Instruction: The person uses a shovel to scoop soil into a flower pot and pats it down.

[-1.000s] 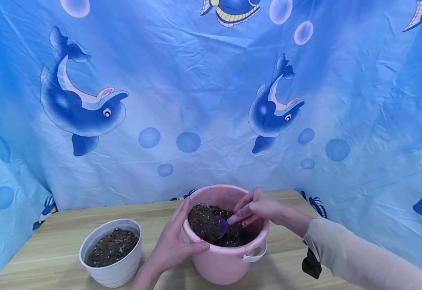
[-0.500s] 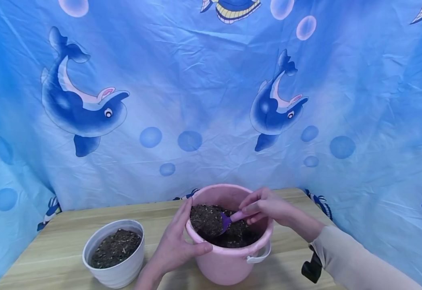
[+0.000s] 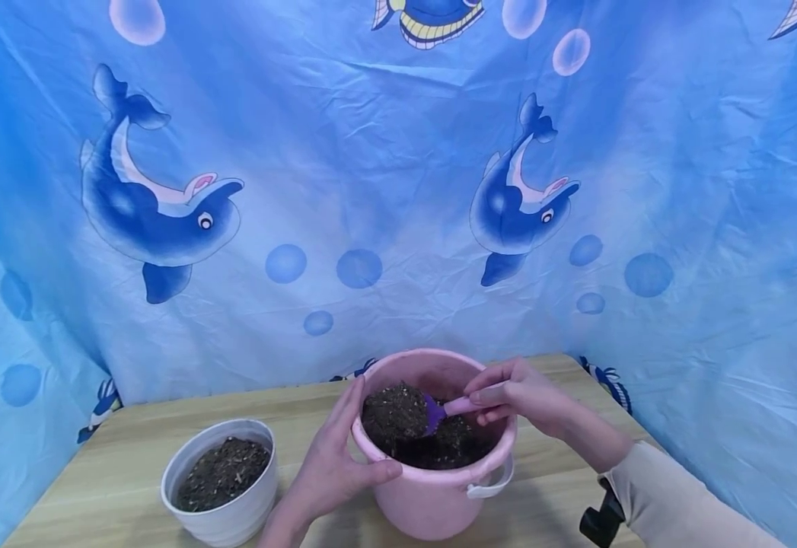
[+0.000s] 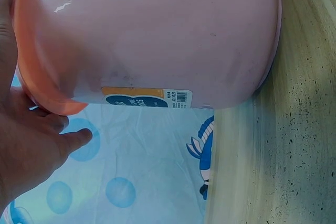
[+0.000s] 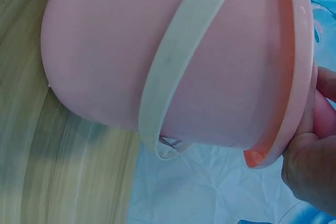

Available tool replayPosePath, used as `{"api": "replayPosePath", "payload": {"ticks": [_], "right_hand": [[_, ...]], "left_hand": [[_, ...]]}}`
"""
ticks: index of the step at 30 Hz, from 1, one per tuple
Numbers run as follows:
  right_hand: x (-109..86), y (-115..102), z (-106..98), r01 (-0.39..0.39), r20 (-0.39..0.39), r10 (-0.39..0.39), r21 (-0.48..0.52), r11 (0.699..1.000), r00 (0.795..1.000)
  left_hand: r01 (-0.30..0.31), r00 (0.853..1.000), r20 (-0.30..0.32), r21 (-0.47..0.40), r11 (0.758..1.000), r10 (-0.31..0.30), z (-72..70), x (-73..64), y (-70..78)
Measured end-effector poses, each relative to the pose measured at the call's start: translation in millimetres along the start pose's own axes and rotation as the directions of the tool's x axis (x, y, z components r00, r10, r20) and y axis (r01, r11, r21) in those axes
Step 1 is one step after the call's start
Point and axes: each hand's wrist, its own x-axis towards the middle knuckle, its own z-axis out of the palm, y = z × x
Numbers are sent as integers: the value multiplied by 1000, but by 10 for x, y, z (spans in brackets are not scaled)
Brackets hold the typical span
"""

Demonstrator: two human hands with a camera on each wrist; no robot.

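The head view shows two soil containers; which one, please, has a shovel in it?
The pink bucket, where the right hand holds a purple-bladed shovel; the white pot shows only soil.

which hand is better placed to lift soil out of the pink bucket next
Probably the right hand: it grips the trowel, whose purple blade meets the soil, while the left hand rests on the bucket's rim.

From the head, looks forward and down, far enough back to take in tabletop [image 3: 288,415] and blue backdrop [image 3: 384,190]. From the left wrist, looks closely, turned sideways, at the pink bucket [image 4: 157,35]; from the right wrist, equally close, at the handle [image 5: 176,51] side. Shares bucket, tabletop and backdrop between both wrists.
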Motion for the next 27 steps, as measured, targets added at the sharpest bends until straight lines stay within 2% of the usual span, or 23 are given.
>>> {"api": "replayPosePath", "payload": {"ticks": [6,13,27], "right_hand": [[-9,34,31,30,-33,-30,-1,1000,999],[-34,60,20,90,-41,-88,60,994,995],[-50,77,37,108,-74,-98,141,984,992]], "left_hand": [[2,1000,-7,10,1000,-2,-10,-23,-15],[9,1000,-13,1,1000,-9,-9,-22,-9],[22,1000,-16,-25,999,-23,-7,-24,-10]]}}
